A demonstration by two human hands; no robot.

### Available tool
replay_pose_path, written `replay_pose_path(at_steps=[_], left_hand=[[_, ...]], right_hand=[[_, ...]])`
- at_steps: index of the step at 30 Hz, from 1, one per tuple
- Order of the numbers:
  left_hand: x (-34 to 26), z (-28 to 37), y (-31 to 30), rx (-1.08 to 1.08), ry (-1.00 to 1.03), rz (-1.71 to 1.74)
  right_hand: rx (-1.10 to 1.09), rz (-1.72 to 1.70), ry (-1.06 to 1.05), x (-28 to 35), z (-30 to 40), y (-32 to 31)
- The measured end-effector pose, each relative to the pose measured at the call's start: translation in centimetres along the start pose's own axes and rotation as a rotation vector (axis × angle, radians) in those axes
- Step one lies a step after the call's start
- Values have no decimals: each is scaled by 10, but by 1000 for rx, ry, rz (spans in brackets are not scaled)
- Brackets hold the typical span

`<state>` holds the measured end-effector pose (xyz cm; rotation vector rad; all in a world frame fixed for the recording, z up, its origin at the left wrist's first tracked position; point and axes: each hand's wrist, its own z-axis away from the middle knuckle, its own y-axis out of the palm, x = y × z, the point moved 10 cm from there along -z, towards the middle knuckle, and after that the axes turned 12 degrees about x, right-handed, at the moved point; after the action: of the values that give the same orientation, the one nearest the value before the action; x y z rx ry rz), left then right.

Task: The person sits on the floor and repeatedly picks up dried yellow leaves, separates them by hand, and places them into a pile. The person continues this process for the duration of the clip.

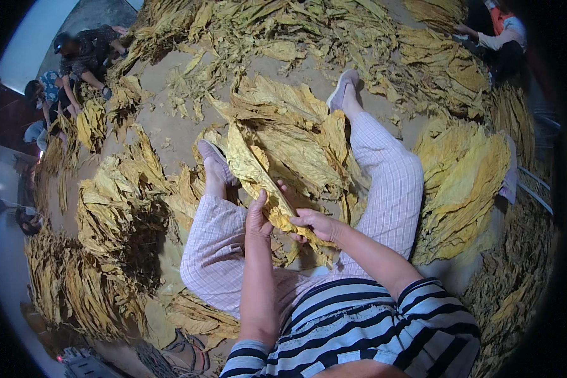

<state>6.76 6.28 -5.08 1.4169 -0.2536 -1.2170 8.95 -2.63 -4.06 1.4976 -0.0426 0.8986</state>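
Observation:
Between my spread legs, my left hand point(261, 218) and my right hand point(317, 224) both grip a long yellow dried tobacco leaf point(245, 163). Its pale midrib runs down towards my right fingers, and its other end points away from me, past my shoe. The left thumb presses on the blade while those fingers pass behind it. The right thumb lies on top near the leaf's lower end. Beyond the hands, a loose pile of large yellow tobacco leaves point(297, 141) lies on the floor between my feet.
A flat stack of yellow leaves point(458, 189) lies right of my leg. Bundled leaves point(118, 203) stand at the left. A leaf heap point(312, 28) spans the far side. Two people point(82, 56) crouch at far left, another person point(501, 38) at far right. Cables point(189, 352) lie lower left.

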Motion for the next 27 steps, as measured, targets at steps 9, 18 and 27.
replay_pose_path(at_steps=[9,18,27], left_hand=[[-20,-16,-13,-320,131,-296],[-45,-8,142,-29,117,-436],[-1,-5,140,242,-70,-492]], right_hand=[[-334,346,-23,-6,11,-12],[-614,824,-406,71,56,47],[-874,601,-1090,209,291,92]])
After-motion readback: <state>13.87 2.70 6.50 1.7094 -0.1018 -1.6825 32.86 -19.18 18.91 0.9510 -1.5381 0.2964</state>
